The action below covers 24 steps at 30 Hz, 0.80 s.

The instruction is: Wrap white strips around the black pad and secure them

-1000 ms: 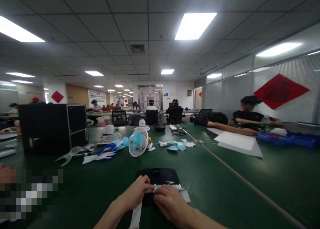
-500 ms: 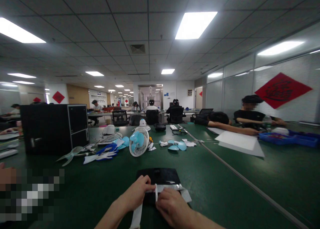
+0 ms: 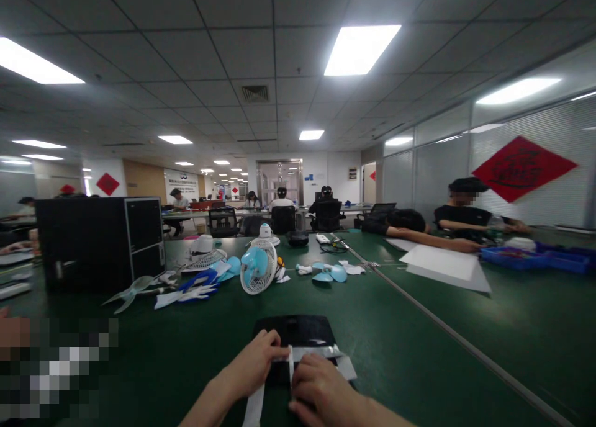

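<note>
A black device [image 3: 298, 329] lies on the green table, low in the middle of the head view. Across it runs a pale strap [image 3: 316, 351], with a narrow white strip [image 3: 291, 365] standing between my hands. My left hand [image 3: 256, 362] is closed, its thumb and finger pressed on the pale strap beside the strip. On the other side, my right hand [image 3: 321, 383] has curled fingers at the strip's lower part; what they grip is partly hidden. A white band [image 3: 254, 405] hangs down below my left wrist.
A blue and white fan [image 3: 258, 267], blue fan blades [image 3: 329, 272] and gloves [image 3: 189, 289] lie further back. At the left stands a black computer case [image 3: 84, 244]. White sheets [image 3: 442, 264] and blue trays [image 3: 516, 258] lie right, near a person's arm [image 3: 433, 241].
My right hand has shifted slightly down along the white strip. My left hand stays in nearly the same place, and the view has moved a little.
</note>
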Available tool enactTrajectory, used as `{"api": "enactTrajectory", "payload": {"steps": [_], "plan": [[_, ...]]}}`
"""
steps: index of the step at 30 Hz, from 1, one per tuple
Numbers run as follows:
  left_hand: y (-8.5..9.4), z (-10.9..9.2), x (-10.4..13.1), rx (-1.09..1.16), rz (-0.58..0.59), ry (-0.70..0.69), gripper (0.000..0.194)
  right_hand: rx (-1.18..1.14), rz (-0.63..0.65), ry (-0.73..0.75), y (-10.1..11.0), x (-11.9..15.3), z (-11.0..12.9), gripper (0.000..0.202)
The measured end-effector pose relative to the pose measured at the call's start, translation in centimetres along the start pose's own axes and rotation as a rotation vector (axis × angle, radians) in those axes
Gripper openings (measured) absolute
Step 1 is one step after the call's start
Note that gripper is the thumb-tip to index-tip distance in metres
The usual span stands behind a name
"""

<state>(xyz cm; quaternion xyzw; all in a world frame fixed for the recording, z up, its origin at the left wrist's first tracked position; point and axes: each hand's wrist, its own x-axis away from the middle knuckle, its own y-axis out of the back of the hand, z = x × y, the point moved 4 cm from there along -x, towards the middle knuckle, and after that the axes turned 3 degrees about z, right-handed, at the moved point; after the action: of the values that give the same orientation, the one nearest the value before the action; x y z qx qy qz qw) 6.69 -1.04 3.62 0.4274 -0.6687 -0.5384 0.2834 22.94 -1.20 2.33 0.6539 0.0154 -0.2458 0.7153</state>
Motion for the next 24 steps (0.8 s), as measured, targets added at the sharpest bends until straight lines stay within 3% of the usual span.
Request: {"api": "enactTrajectory", "payload": {"steps": [3,6,14,21,24], "plan": [[-0.1,0.2,0.0,0.016,-0.010,-0.007,0.057,-0.028,-0.054,-0.122,0.1,-0.2,-0.7,0.023],[-0.2,0.3,-0.1,0.033,-0.021,-0.011,0.056,-0.044,-0.016,-0.168,-0.3,-0.4,-1.1,0.026],[-0.3,0.4,-0.1,0.024,-0.024,-0.013,0.054,0.041,0.053,-0.054,-0.4,0.5,-0.3,0.029],[-0.3,0.3,-0.1,0.002,-0.024,0.000,0.053,0.123,0.080,-0.018,-2.3,0.7,-1.5,0.023],[-0.2,0.2,-0.1,0.016,-0.029,0.000,0.055,0.121,0.088,-0.021,-2.2,0.7,-1.5,0.023]]}}
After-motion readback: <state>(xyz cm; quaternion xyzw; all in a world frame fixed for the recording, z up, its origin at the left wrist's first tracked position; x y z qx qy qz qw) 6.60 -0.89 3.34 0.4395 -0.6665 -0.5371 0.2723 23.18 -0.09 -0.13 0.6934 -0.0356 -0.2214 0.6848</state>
